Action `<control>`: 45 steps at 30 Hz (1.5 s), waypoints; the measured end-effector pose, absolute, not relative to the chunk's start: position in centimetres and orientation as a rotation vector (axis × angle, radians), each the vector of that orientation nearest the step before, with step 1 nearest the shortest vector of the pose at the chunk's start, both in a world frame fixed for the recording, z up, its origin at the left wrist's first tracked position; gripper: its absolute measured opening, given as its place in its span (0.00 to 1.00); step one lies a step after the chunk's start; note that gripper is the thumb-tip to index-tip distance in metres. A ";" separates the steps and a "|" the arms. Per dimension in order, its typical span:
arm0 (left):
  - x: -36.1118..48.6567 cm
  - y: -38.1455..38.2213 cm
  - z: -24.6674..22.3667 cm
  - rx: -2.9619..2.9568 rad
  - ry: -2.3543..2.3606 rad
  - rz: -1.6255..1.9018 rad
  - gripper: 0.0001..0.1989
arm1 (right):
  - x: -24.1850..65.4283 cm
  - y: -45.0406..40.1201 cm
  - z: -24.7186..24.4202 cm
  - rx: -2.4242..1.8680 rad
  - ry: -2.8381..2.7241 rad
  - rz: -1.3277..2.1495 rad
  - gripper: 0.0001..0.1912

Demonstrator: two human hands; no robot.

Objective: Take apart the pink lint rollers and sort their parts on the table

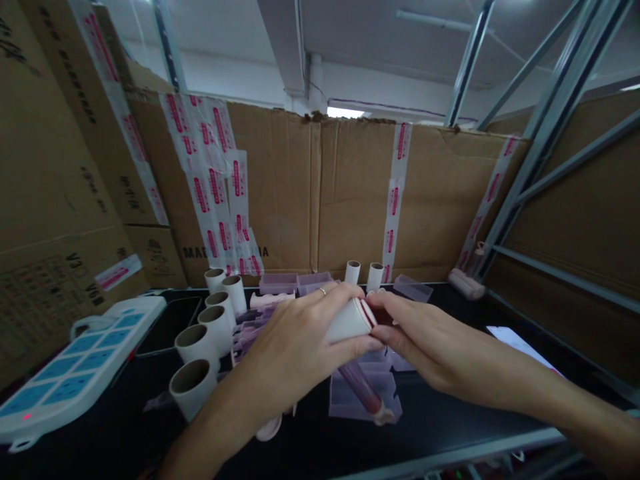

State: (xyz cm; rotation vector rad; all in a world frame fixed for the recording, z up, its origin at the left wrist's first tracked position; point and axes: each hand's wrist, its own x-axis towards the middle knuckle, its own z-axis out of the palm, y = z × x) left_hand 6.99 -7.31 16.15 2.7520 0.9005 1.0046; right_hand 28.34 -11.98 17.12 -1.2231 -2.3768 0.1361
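Note:
My left hand (315,320) is wrapped round a short white tube (347,322), which lies tilted between my hands. At the tube's right end my right hand (413,327) pinches a thin white round cap (369,312); a dark red line shows between cap and tube. Whether the cap is seated I cannot tell. Below my hands a translucent purple tube with a pinkish end (367,393) lies across a purple plastic tray (345,399). Several purple pieces (250,331) lie to the left of my left hand, partly hidden by it.
Several open white cardboard tubes (193,387) stand on the left, and two more (353,272) at the back. A white power strip (85,360) lies far left. A pink cylinder (467,285) and a white flat item (523,347) are at right. Cardboard walls (350,200) enclose the black table (440,427).

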 end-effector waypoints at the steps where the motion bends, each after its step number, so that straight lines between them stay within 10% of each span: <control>1: 6.9 -7.4 16.2 2.757 0.912 0.983 0.16 | 28.4 -12.1 16.9 -1.223 -2.402 0.061 0.13; 45: 8.1 -9.7 14.6 2.799 1.139 0.937 0.13 | 27.7 -10.5 13.5 -1.244 -2.371 -0.370 0.15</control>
